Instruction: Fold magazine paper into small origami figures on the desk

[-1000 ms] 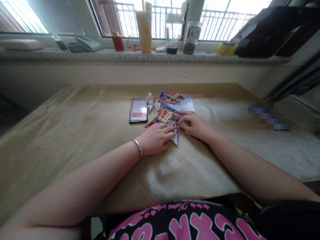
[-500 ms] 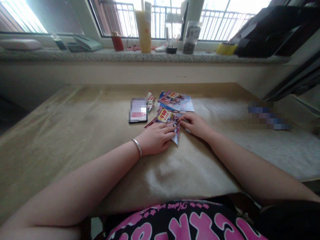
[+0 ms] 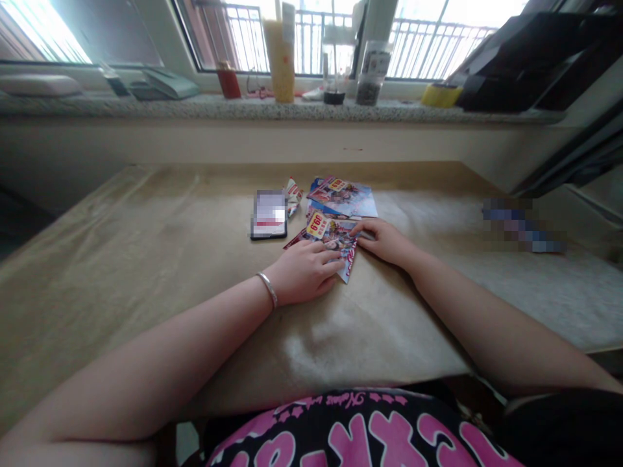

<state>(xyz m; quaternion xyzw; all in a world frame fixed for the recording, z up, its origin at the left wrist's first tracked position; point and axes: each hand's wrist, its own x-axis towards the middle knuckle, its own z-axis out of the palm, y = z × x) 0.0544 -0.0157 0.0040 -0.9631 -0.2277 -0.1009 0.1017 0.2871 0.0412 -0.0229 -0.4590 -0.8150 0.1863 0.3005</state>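
Note:
A colourful printed paper sheet lies on the table before me, with a yellow label and red numbers on it. My left hand, a silver bangle at its wrist, rests flat across the sheet's lower left part, fingers outstretched. At the sheet's right edge, my right hand has its fingers bent over the corner, pinching it; the thumb is partly hidden. Just behind are more printed sheets, overlapping one another. A phone-like device with a blurred screen lies left of the paper, beside a crumpled or folded printed paper piece.
A tan cover spreads over the table. At the far right lies a blurred bluish item. Along the stone windowsill stand a red bottle, a tall yellow container, clear jars and a black bag.
The sheet's right part has flattened out, showing more of its right edge. My right hand has shifted slightly right; the left stays nearly in place on the paper.

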